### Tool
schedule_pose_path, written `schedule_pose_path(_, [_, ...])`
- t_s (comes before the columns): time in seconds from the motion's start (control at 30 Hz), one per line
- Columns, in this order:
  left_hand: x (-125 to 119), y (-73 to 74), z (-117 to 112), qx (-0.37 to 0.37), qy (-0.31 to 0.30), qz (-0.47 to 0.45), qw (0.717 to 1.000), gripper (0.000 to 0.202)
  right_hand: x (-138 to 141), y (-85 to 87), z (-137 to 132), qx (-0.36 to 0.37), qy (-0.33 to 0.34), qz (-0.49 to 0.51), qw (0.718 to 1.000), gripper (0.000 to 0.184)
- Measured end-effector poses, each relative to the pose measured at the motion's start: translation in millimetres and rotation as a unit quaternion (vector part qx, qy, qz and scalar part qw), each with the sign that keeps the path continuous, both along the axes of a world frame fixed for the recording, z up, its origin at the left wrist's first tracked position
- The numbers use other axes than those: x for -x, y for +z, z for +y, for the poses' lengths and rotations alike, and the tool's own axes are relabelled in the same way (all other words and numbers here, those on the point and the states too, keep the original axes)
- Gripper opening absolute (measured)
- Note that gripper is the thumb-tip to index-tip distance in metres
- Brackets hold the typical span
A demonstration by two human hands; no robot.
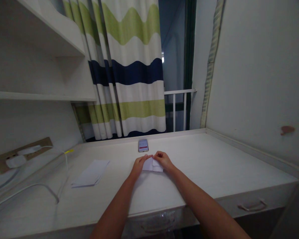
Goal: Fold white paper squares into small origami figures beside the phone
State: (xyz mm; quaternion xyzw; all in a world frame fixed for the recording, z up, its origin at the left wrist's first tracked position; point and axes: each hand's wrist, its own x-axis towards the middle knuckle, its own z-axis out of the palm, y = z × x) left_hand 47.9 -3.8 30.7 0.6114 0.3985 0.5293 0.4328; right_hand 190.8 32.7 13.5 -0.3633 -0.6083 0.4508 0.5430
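A small folded sheet of white paper (149, 165) is between my two hands, low over the middle of the white desk (189, 156). My left hand (140, 163) grips its left side, with the fingers stretched along the top edge. At the upper right corner, my right hand (163, 160) pinches the paper with bent fingers. A flap lies folded over on the right part of the sheet. Just beyond my hands a phone (143, 145) lies flat with its screen lit.
Several loose white sheets (91, 173) lie in a stack on the left. White cables (43, 186) run from the wall socket (22, 154) across the desk's left end. A shelf (42, 96) overhangs that side. Behind the desk hangs a striped curtain (139, 73); a wall (259, 83) stands at right.
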Motion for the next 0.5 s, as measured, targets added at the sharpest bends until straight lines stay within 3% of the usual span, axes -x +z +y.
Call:
schedule_pose_path(0.17, [2.7,-1.5,3.0,0.071,-0.002,-0.113,0.991,0.031,-0.4,5.1,-8.8,-0.04,0.045,-0.019,0.998,0.029])
schedule_pose_path(0.3, [4.5,0.2,2.6,0.154,-0.062,-0.192,0.967,0.033,-1.4,6.4,-11.1,-0.074,0.051,-0.038,0.995,0.029])
schedule_pose_path(0.5, [3.9,0.4,-0.5,0.145,-0.076,-0.161,0.973,0.029,-1.4,7.4,-12.3,-0.09,0.054,-0.051,0.993,0.028])
